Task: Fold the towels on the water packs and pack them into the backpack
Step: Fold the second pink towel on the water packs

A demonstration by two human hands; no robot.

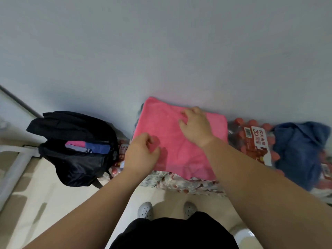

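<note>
A pink towel (167,128) lies flat, folded into a rectangle, on top of the water packs (251,141) against the wall. My left hand (142,153) sits at the towel's near left edge with its fingers curled, seemingly pinching the cloth. My right hand (195,127) rests on the towel's far middle with spread fingers. A crumpled blue towel (298,148) lies on the packs to the right. The black backpack (77,159) stands open on the floor at the left, with folded pink and blue cloth visible inside.
A floral cloth (181,184) hangs over the front of the packs below the pink towel. The plain wall (161,51) rises right behind the packs. A white rail (12,169) runs along the left. My feet in grey clogs (145,211) stand on the tiled floor.
</note>
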